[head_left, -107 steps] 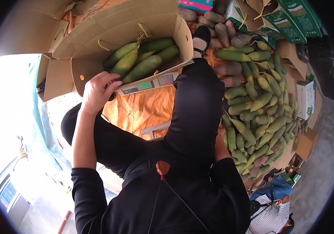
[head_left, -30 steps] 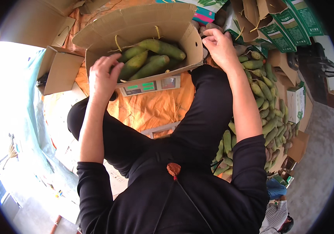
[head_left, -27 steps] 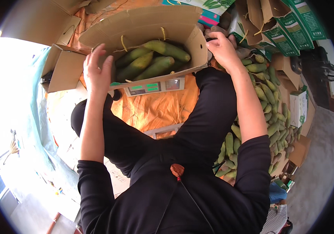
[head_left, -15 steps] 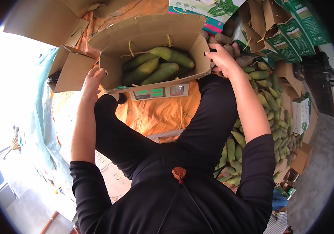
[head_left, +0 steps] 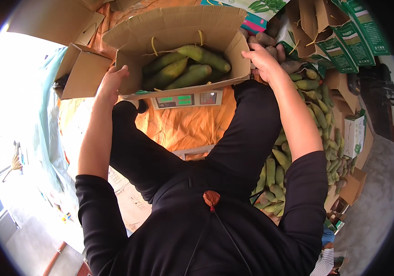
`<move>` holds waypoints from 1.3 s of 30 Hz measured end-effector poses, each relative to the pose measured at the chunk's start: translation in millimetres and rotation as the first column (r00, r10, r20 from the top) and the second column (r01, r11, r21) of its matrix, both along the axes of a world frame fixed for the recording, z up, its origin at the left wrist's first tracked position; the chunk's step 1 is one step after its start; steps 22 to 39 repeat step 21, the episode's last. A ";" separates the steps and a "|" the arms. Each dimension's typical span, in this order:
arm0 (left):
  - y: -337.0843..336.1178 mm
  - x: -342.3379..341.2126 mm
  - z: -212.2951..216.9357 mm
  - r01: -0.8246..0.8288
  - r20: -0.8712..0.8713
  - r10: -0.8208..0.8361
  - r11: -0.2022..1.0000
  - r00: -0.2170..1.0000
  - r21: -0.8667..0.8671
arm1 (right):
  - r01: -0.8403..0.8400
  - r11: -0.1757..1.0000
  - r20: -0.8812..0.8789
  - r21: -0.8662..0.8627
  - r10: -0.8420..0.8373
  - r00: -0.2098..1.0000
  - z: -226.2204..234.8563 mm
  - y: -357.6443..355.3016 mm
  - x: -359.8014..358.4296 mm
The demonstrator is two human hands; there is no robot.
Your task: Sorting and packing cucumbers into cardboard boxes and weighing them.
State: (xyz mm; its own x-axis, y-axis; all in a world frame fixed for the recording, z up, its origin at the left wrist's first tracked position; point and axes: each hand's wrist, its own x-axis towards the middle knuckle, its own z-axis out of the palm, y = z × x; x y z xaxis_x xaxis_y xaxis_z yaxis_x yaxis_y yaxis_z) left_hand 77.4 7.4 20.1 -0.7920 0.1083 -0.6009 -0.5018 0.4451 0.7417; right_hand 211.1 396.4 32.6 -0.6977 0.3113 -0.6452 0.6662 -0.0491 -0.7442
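Observation:
An open cardboard box (head_left: 133, 88) sits on or just above a digital scale (head_left: 201, 98) whose green-lit display shows below the box's near side. Inside lie several green radishes (head_left: 174, 73), and two yellow cord handles (head_left: 154, 46) hang on the raised far wall. My left hand (head_left: 112, 84) grips the left end of the box, thumb up at the edge, with its other fingers mostly hidden. At the right end, my right hand (head_left: 262, 62) holds the wall with the thumb over its rim and the fingers outside.
A big heap of green radishes (head_left: 319, 112) spreads to my right, with reddish-brown roots (head_left: 265, 39) beyond it. Green-printed cartons (head_left: 344, 50) stand at the far right. Another open box (head_left: 83, 71) is on the left. Orange sheeting (head_left: 174, 129) covers the floor between my legs.
My left hand has closed in on the box's left end, its thumb now along the edge. Box and scale sit slightly higher in the picture. My right hand keeps its place on the right end.

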 end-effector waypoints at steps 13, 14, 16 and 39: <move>0.1 -4.4 -2.1 -0.063 0.050 0.059 0.995 0.997 0.080 | -0.010 1.000 -0.016 0.003 0.010 1.000 1.2 -5.6 -2.2; -1.7 -5.3 -4.6 -0.068 0.051 0.064 0.995 0.997 0.078 | -0.015 1.000 -0.015 0.000 0.015 1.000 2.3 -6.3 -2.6; 1.1 -5.0 -5.3 -0.086 0.019 0.085 0.994 0.996 0.069 | -0.010 1.000 -0.017 0.004 0.010 1.000 3.5 -6.2 -3.4; -1.8 -11.6 -2.3 -0.102 0.148 0.086 0.989 0.985 0.106 | 0.004 1.000 -0.029 -0.013 -0.005 1.000 -3.4 -6.2 -6.3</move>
